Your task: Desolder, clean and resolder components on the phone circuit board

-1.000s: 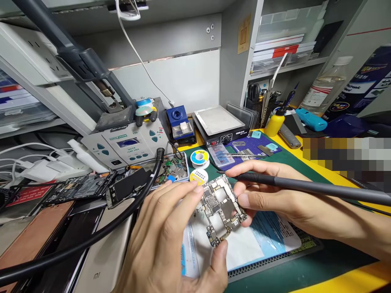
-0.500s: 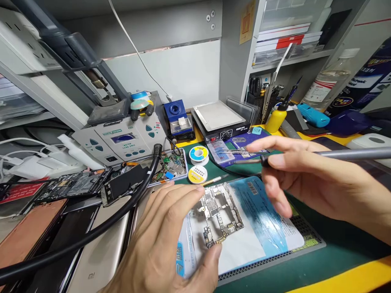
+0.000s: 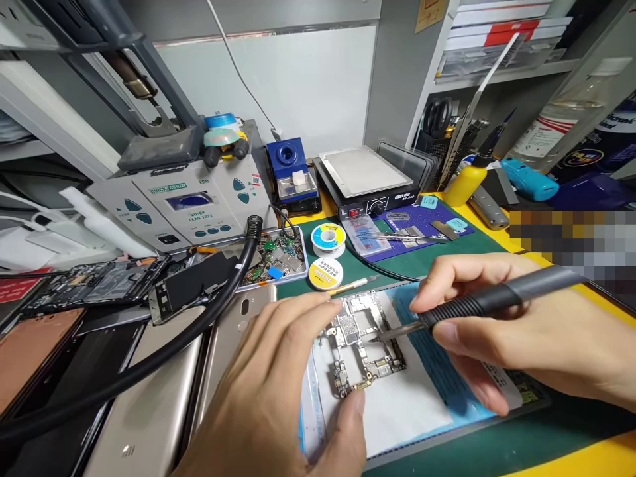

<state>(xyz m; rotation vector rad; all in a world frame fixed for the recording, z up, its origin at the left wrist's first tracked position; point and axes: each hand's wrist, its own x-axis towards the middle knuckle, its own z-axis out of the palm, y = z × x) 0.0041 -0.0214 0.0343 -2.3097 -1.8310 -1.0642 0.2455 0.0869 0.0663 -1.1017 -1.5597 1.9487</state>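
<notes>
Left hand (image 3: 281, 387) grips board (image 3: 348, 329) edges beside open paper (image 3: 407, 414)

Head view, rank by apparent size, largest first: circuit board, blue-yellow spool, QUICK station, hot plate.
1. QUICK station
2. Hot plate, circuit board: too close to rank; board nearer
3. Blue-yellow spool

The bottom edge cuts off the left hand (image 3: 271, 387).

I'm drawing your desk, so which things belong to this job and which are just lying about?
For the job:
circuit board, held by the left grip
soldering iron, in the right grip
blue-and-white packet, under the board

Probably just lying about:
gold phone
yellow bottle
hot plate
</notes>
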